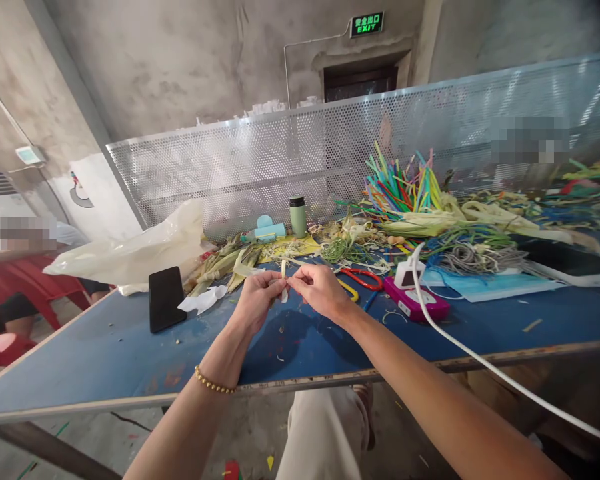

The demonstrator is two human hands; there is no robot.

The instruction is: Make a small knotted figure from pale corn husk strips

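My left hand point(257, 295) and my right hand point(319, 288) meet fingertip to fingertip over the front half of the table. Between them is a narrow pale yellow strip point(283, 268), pinched by my left thumb and fingers and sticking up above them. My right thumb and index finger are pressed together at the same spot; whatever they grip is too small to make out. Behind my hands lie dried husk leaves point(223, 267). A crumpled white tissue point(203, 300) is left of my left hand, and red-handled scissors point(363, 279) are beyond my right.
A black phone point(166, 299) lies on the blue table point(200, 360). To the right, a white cable point(445, 333) runs from a plug on a magenta power strip point(415, 300). Colourful stems point(405, 183), a green bottle point(297, 217) and a plastic bag point(135, 247) stand before a perforated metal screen point(220, 173).
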